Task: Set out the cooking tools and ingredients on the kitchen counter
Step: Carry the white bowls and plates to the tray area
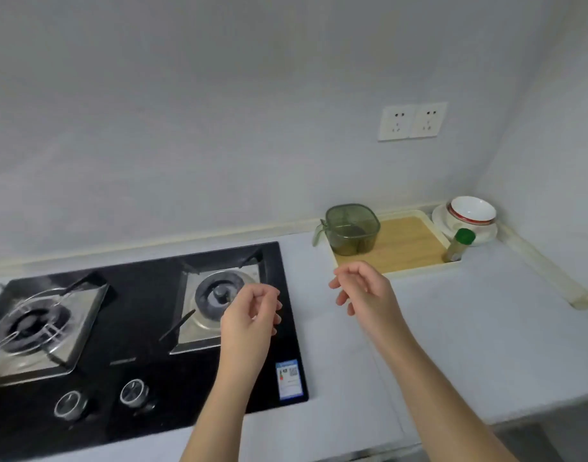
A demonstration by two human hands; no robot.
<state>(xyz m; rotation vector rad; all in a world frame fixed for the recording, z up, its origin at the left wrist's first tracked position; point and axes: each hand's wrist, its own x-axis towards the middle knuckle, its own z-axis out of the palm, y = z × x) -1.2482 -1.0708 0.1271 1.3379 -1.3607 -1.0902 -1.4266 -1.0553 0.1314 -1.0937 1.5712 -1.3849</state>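
Observation:
A wooden tray [409,245] with a pale rim lies on the counter at the back right. On it stand a green see-through seasoning box [351,229] with a handle and a small spice jar [459,245] with a green cap. White bowls [470,213] are stacked on a plate in the corner behind the tray. My left hand [251,311] hovers over the right side of the stove, fingers loosely curled, holding nothing. My right hand [362,288] hangs in the air just in front of the tray, fingers relaxed, holding nothing.
A black glass gas stove [146,331] with two burners and two knobs fills the left of the pale counter [469,345]. Two wall sockets [412,121] sit above the tray. A raised ledge runs along the right wall.

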